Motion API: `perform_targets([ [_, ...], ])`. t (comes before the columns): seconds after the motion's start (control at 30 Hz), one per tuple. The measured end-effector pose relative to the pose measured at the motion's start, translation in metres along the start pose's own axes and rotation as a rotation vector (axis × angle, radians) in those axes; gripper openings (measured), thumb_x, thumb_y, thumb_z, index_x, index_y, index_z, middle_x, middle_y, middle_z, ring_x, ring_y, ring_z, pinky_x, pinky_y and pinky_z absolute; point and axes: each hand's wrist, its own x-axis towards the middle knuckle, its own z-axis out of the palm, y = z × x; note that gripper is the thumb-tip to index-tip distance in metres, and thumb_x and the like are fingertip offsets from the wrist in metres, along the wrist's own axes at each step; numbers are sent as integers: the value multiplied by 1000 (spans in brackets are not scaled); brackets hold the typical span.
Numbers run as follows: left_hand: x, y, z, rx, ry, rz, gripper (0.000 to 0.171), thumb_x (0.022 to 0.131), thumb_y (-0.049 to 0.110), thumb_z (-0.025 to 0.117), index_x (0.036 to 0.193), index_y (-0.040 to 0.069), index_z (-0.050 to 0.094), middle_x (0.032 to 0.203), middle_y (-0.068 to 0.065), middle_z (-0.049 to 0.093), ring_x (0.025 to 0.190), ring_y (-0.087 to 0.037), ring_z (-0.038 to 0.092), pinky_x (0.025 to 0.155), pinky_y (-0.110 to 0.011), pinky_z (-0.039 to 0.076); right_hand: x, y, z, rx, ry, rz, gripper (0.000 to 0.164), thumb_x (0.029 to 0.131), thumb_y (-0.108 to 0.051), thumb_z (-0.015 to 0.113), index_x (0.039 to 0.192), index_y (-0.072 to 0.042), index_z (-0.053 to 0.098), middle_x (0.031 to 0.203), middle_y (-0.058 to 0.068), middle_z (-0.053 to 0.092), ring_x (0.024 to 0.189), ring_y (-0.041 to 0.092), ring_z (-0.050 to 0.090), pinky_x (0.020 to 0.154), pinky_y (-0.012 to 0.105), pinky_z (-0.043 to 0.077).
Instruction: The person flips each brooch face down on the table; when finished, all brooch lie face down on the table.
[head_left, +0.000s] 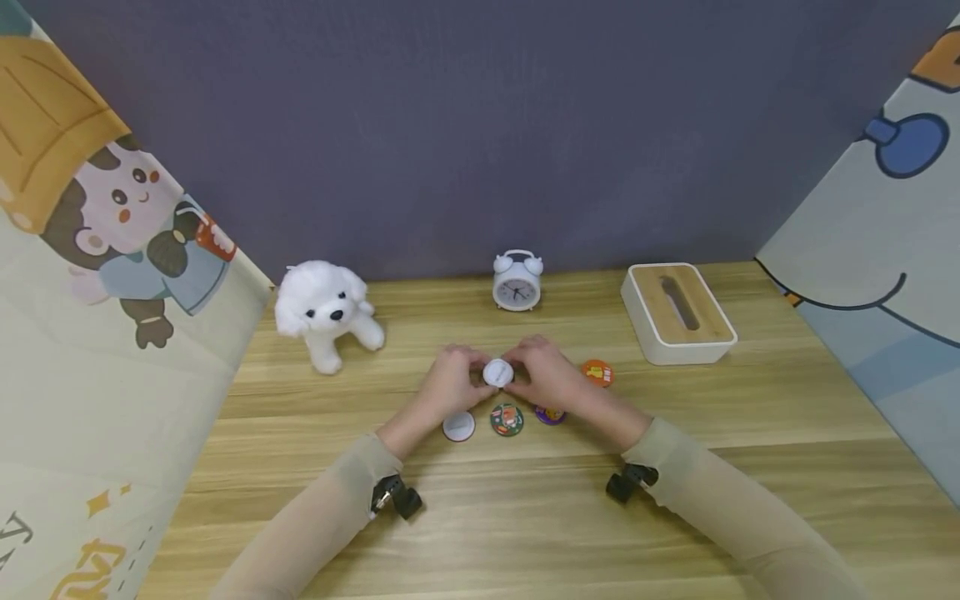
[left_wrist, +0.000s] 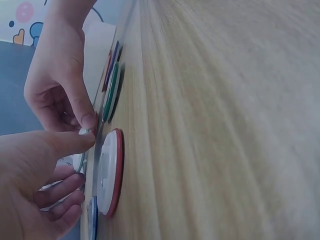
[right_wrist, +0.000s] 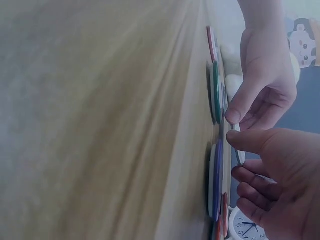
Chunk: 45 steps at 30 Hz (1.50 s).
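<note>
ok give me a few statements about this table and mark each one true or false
1. The left hand and right hand pinch a white disc between them. True.
2. The alarm clock stands right of the tissue box. False: it stands left of it.
3. The green disc lies printed side down. False: its printed side faces up.
4. An orange disc lies on the table. True.
5. The toy dog is brown. False: the toy dog is white.

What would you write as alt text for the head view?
A person's left hand and right hand hold a small white disc between them at a wooden table. A second white disc, green disc and purple disc lie nearer, an orange disc to the right; behind are a plush dog, alarm clock and slotted box.
</note>
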Motion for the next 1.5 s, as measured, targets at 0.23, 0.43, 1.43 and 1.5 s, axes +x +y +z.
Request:
perform_targets([
  [0.23,0,0,2,44,-24,-1,40,80,25,94,113,6,81,102,-9,81,97,-25,66,93,-41,55,2,1,5,-13,-36,20,37,87,-23,88,118,-7,79,105,8,76,100,23,65,92,41,57],
  [0.43,-1,-1,3,72,-34,7,40,81,26,93,113,4,81,103,-10,81,98,-26,66,93,-40,55,3,2,8,-24,-53,31,36,87,-22,88,119,-7,79,103,6,75,98,20,62,89,38,56],
  [1.43,58,27,20,52,-119,-32,40,92,19,83,128,2,74,126,-14,78,121,-32,72,111,-42,56,-10,51,-23,-17,-22,138,40,85,-13,86,120,2,75,120,20,78,118,42,72,109,57,55],
  [1.5,58,27,22,49,-116,-25,36,92,17,82,125,2,76,123,-12,79,118,-30,72,109,-41,57,-10,51,-22,-10,-15,138,37,85,-11,86,118,2,76,118,19,78,116,41,72,107,55,57],
])
